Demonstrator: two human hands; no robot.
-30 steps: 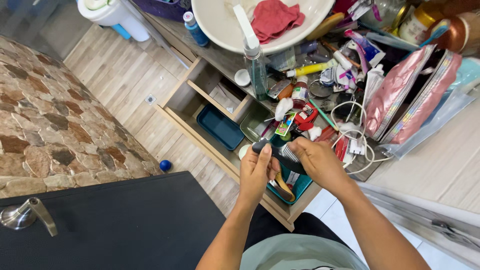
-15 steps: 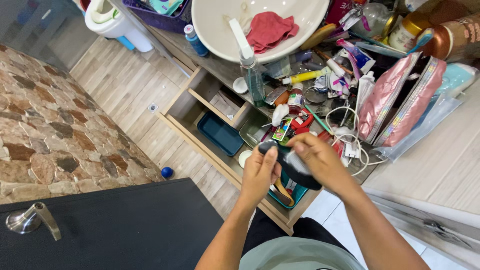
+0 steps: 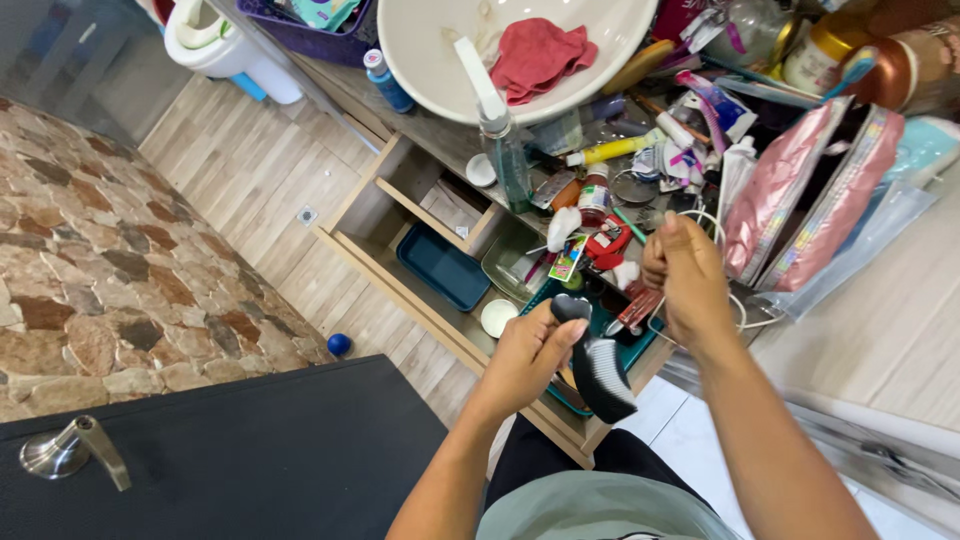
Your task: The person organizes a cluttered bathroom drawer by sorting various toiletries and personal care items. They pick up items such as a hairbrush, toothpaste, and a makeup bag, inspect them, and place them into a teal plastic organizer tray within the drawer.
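My left hand [image 3: 528, 352] grips a black hairbrush [image 3: 598, 365] by its handle, bristle head pointing down toward my lap. My right hand [image 3: 685, 277] is raised a little to the right of it, fingers pinched together; whether something thin such as hair is between them is too small to tell. Both hands hover over an open wooden drawer [image 3: 430, 310] crammed with small toiletries.
A white basin [image 3: 440, 60] with a red cloth [image 3: 535, 52] stands on a cluttered counter with a pump bottle [image 3: 500, 130], tubes and pink pouches [image 3: 790, 190]. A teal tray [image 3: 440, 268] lies in the drawer. A black door with metal handle [image 3: 70, 450] is at lower left. A blue ball [image 3: 339, 344] is on the floor.
My hands have come apart: the right one let go of the brush and lifted up to the right, while the left turned the brush head downward.
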